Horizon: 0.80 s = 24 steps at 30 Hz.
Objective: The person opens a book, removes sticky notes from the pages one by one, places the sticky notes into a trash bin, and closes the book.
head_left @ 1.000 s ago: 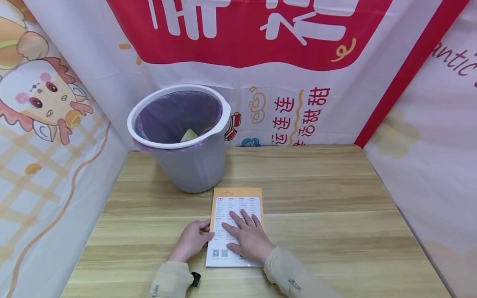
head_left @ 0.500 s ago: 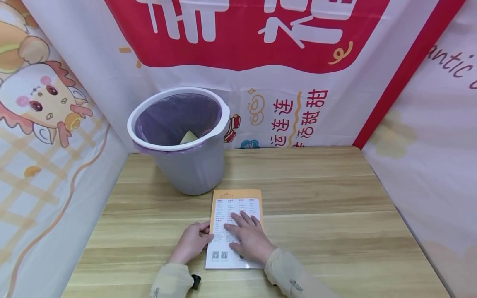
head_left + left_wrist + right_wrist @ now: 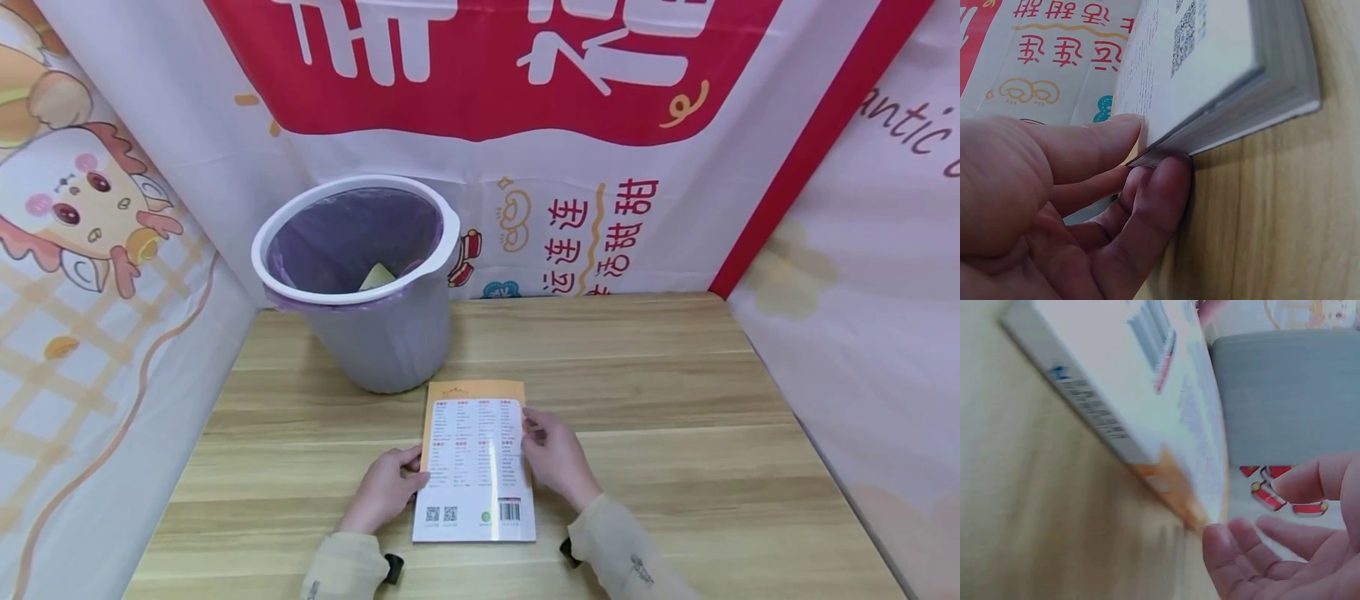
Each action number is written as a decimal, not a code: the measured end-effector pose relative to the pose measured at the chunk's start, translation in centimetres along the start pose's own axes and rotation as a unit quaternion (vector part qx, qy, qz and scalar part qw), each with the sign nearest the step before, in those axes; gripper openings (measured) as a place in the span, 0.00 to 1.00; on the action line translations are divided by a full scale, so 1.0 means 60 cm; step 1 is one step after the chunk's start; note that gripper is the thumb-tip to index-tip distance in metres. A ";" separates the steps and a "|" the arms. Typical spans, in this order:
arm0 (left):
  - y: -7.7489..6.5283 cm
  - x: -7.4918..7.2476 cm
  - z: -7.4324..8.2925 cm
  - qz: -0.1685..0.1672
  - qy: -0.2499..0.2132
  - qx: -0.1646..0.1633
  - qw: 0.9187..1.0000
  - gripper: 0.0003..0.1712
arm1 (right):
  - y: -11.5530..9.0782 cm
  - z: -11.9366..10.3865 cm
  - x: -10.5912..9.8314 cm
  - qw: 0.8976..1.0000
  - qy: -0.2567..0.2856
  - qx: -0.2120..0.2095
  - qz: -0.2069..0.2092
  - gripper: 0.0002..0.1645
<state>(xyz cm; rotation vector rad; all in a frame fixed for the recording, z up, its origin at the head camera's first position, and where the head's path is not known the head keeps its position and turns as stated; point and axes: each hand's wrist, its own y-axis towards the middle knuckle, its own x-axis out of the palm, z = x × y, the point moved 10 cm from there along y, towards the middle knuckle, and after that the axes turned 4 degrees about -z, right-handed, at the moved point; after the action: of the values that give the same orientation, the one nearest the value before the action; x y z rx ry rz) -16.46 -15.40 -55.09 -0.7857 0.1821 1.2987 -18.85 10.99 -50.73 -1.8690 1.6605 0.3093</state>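
Note:
A thick paperback book (image 3: 476,475) lies back cover up on the wooden table, with an orange strip along its far end and printed columns, QR codes and a barcode. At its left side my left hand (image 3: 384,490) grips the page edge. The left wrist view shows the thumb (image 3: 1100,147) on the cover and curled fingers (image 3: 1160,194) against the pages below. By the right side is my right hand (image 3: 561,460). In the right wrist view its fingertips (image 3: 1216,540) are at the far end of the book's spine (image 3: 1088,409), thumb apart from them.
Behind the book, to the left, stands a grey bin (image 3: 390,346) with a white rim and purple liner; a pale yellowish piece (image 3: 377,277) lies inside. Printed cloth (image 3: 480,92) hangs behind the table (image 3: 637,400) and along both sides.
My right hand has come off the cover, where it lay flat with fingers spread, and moved to the book's right edge. My left hand and the book stay in place.

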 end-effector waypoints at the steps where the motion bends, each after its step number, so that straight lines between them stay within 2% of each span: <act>1: 0.000 0.000 0.000 0.001 0.002 0.000 1.000 0.32 | -0.001 0.008 -0.001 1.000 0.003 0.006 -0.001 0.32; 5: -0.002 -0.002 0.002 0.004 0.010 0.001 1.000 0.32 | -0.009 0.035 0.007 0.999 0.018 0.030 -0.006 0.37; 9: -0.003 -0.001 0.005 0.002 0.018 0.002 1.000 0.32 | -0.023 0.051 0.021 0.994 0.087 0.063 -0.015 0.43; 17: -0.001 0.000 0.013 0.006 0.063 0.010 0.998 0.32 | -0.035 0.058 0.034 0.971 0.207 0.113 -0.047 0.44; 24: -0.002 -0.002 0.018 0.006 0.073 0.012 0.997 0.31 | -0.015 0.064 0.037 0.946 0.290 0.103 -0.101 0.43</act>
<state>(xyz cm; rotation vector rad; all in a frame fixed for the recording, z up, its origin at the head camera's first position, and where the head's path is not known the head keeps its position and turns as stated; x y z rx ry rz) -16.73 -14.85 -54.17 -0.8613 0.3185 1.2486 -16.75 11.40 -54.70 -2.0616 1.7488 -0.5333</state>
